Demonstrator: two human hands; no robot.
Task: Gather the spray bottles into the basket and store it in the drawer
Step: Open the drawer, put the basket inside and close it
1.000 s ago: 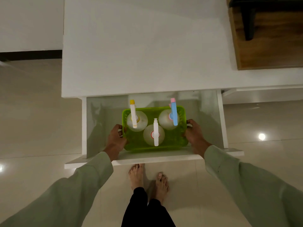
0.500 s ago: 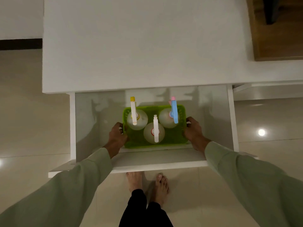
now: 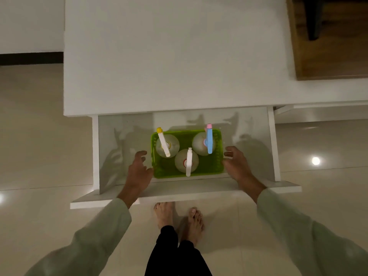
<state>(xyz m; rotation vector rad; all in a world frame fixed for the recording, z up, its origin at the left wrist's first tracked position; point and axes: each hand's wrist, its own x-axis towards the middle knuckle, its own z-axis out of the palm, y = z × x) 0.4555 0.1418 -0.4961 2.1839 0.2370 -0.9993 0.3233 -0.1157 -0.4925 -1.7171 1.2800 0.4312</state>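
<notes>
Three spray bottles stand upright in one green basket (image 3: 216, 169), which sits on the floor of the open white drawer (image 3: 127, 152) toward its front wall. One bottle has a yellow-tipped nozzle (image 3: 163, 144) at the basket's 10 o'clock, one a blue and pink nozzle (image 3: 209, 138) at 2 o'clock, and one an all-white nozzle (image 3: 188, 164) at 6 o'clock. The drawer is pulled out from under a plain white tabletop (image 3: 175, 56), above a pale glossy tiled floor (image 3: 39, 136) with light reflections. A wooden surface (image 3: 330, 56) shows at 1 o'clock. Two hands flank the basket: the left hand (image 3: 139, 170) just beside its left wall, fingers loosely curled and apart, holding nothing; the right hand (image 3: 236, 166) at its right wall, fingers loosely spread, contact unclear. Two bare feet (image 3: 179, 218) stand below the drawer front.
</notes>
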